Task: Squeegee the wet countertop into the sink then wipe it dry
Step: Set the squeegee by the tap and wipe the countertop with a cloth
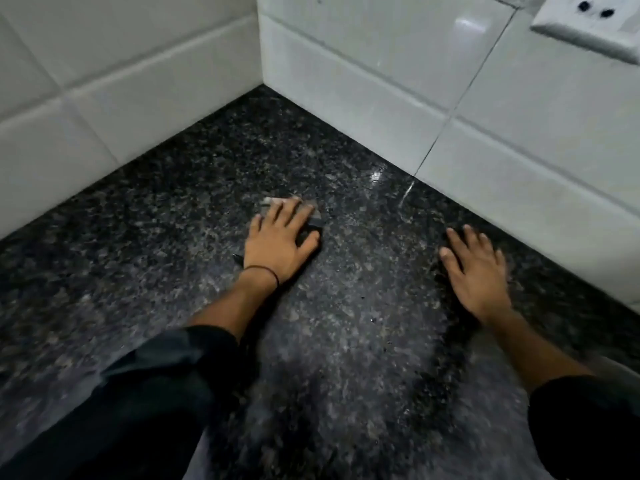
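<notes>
The dark speckled granite countertop point(363, 306) fills the view and has a wet sheen, with a glint near the right wall. My left hand point(280, 242) lies palm down in the middle of it. Its fingers press on a small pale cloth point(277, 201), blurred, of which only the far edge shows past the fingertips. A dark bit pokes out by the thumb. My right hand point(476, 271) rests flat on the bare counter to the right, fingers apart, holding nothing. No sink is in view.
White tiled walls point(381, 98) meet in a corner behind the counter. A white wall socket point(588, 26) sits at the upper right. Dark sleeves cover both forearms at the bottom.
</notes>
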Action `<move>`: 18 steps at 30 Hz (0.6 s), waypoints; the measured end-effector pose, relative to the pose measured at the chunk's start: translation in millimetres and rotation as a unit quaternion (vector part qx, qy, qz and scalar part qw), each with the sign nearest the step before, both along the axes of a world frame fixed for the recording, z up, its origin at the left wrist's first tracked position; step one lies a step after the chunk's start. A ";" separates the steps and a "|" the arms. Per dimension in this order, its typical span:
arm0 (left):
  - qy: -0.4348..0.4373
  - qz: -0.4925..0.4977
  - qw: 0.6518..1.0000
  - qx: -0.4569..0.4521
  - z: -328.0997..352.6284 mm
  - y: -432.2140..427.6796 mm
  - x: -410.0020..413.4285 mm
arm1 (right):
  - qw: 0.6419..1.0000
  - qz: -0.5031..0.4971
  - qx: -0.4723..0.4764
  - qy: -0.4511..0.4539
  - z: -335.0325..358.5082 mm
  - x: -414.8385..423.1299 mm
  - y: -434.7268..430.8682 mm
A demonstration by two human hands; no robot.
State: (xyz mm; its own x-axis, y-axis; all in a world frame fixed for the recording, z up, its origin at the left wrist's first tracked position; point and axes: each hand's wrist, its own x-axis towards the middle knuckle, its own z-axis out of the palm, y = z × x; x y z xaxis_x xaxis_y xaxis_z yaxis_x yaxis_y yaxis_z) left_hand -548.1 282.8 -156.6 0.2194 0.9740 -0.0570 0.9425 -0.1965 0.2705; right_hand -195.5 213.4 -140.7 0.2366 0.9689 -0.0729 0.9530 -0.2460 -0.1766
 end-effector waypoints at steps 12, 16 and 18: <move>-0.004 -0.339 0.941 0.023 4.3 17.4 154.8 | 0.994 -0.097 0.035 -0.020 -16.8 17.8 -8.9; 0.008 -0.083 0.996 -0.025 4.4 111.6 152.2 | 0.989 -0.139 0.045 -0.023 -19.5 16.6 -7.7; 0.002 0.001 1.000 -0.007 2.1 110.0 175.7 | 0.989 -0.138 0.050 -0.019 -21.0 17.7 -6.0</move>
